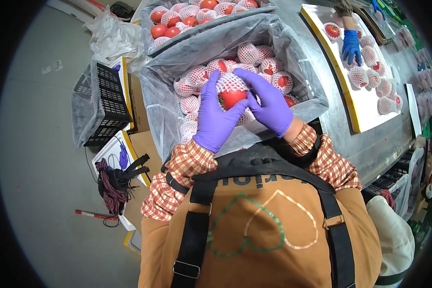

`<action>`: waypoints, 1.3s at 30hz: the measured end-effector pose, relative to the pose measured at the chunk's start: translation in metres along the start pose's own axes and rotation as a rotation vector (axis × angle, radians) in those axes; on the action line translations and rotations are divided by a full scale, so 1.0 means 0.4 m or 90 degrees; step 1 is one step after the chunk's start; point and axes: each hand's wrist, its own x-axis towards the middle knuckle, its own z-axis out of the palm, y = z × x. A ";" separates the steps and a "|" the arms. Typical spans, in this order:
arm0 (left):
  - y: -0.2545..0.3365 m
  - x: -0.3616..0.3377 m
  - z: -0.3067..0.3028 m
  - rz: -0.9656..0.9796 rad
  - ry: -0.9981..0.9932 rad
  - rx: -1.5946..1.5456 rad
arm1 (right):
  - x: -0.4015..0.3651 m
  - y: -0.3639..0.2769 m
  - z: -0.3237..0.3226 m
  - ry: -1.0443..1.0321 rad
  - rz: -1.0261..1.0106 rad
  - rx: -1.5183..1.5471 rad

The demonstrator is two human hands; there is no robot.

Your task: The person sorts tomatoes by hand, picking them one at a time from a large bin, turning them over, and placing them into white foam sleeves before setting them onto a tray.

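Observation:
Both of my hands wear purple gloves and hold one red tomato [234, 98] between them, with a white foam net [230, 82] over its upper part. My left hand [217, 111] grips it from the left side, my right hand [270, 102] from the right. Beneath them is a crate lined with grey-white film [158, 113], holding several net-wrapped tomatoes [247, 53]. Some red skin shows through the nets.
Behind stands another lined crate [201, 24] of tomatoes. At the right, a co-worker's blue-gloved hand [351, 48] reaches over a white tray [365, 122] of netted tomatoes on a metal table [343, 139]. A black crate [111, 98] stands at the left.

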 end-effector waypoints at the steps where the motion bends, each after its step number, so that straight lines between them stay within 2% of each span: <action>1: 0.000 -0.001 0.001 0.001 -0.005 0.000 | -0.002 0.001 -0.004 -0.015 -0.009 -0.054; 3: 0.003 -0.002 0.005 0.089 -0.001 0.068 | 0.001 0.014 -0.013 -0.029 -0.024 -0.085; 4: 0.007 0.002 0.003 0.093 -0.006 0.066 | 0.006 0.015 -0.021 -0.050 -0.045 -0.115; 6: 0.025 0.001 -0.009 -0.037 -0.078 -0.190 | 0.009 0.015 -0.049 -0.041 0.005 -0.104; 7: 0.054 -0.001 -0.018 -0.092 -0.109 -0.319 | 0.014 0.028 -0.072 -0.087 0.093 -0.139; 8: 0.052 -0.001 -0.023 -0.089 -0.111 -0.318 | 0.017 0.036 -0.094 -0.133 0.178 -0.174; 10: 0.051 0.004 -0.034 -0.247 -0.150 -0.701 | 0.012 0.041 -0.135 -0.143 0.173 -0.231; 11: 0.065 0.008 -0.030 -0.301 -0.114 -0.759 | 0.005 0.047 -0.157 -0.182 0.237 -0.047; 12: 0.063 0.013 -0.030 -0.299 -0.108 -0.759 | 0.000 0.052 -0.176 -0.220 0.298 0.139; 14: 0.055 0.023 -0.034 -0.414 -0.123 -1.009 | -0.029 0.025 -0.199 -0.159 0.420 0.547; 15: 0.060 0.025 -0.030 -0.433 -0.094 -0.949 | -0.038 0.036 -0.202 -0.175 0.389 0.683; 16: 0.058 0.023 -0.027 -0.432 -0.085 -0.946 | -0.050 0.041 -0.198 -0.182 0.389 0.688; 18: 0.050 0.020 -0.018 -0.476 -0.150 -0.963 | -0.081 0.031 -0.189 -0.071 0.397 0.882; 19: 0.055 0.023 -0.012 -0.510 -0.141 -0.993 | -0.099 0.052 -0.182 -0.059 0.384 0.975; 20: 0.055 0.027 -0.011 -0.514 -0.139 -0.993 | -0.113 0.065 -0.168 -0.059 0.387 0.977; 22: 0.051 0.029 -0.009 -0.560 -0.119 -0.988 | -0.127 0.064 -0.142 0.042 0.301 0.824; 23: 0.047 0.025 -0.013 -0.568 -0.116 -0.986 | -0.121 0.065 -0.160 -0.006 0.390 1.057; 24: 0.040 0.020 -0.020 -0.542 -0.139 -0.948 | -0.109 0.062 -0.165 -0.001 0.396 1.061; 26: 0.035 0.006 -0.024 -0.523 -0.160 -0.915 | -0.093 0.057 -0.167 -0.019 0.299 1.020; 27: 0.038 0.001 -0.024 -0.449 -0.199 -0.832 | -0.093 0.052 -0.179 0.048 0.304 1.017; 28: 0.038 -0.003 -0.024 -0.374 -0.236 -0.747 | -0.110 0.062 -0.174 0.118 0.202 0.837; 30: 0.017 -0.009 -0.019 -0.359 -0.226 -0.779 | -0.091 0.066 -0.206 0.070 0.218 0.907; 31: 0.008 -0.012 -0.015 -0.298 -0.223 -0.709 | -0.073 0.064 -0.209 0.152 0.255 0.810; 32: 0.004 -0.015 -0.013 -0.237 -0.219 -0.639 | -0.070 0.047 -0.211 0.177 0.245 0.743; 34: 0.019 -0.015 -0.012 -0.227 -0.216 -0.628 | -0.089 0.056 -0.211 0.250 0.293 0.601; 35: 0.022 -0.013 -0.011 -0.209 -0.224 -0.594 | -0.097 0.054 -0.204 0.250 0.292 0.598; 37: 0.023 -0.014 -0.011 -0.184 -0.236 -0.560 | -0.113 0.025 -0.179 0.242 0.265 0.282; 38: 0.022 -0.017 -0.008 -0.193 -0.229 -0.582 | -0.121 -0.008 -0.169 0.211 0.329 0.232; 39: 0.023 -0.021 -0.006 -0.203 -0.224 -0.604 | -0.126 -0.020 -0.148 0.171 0.260 0.198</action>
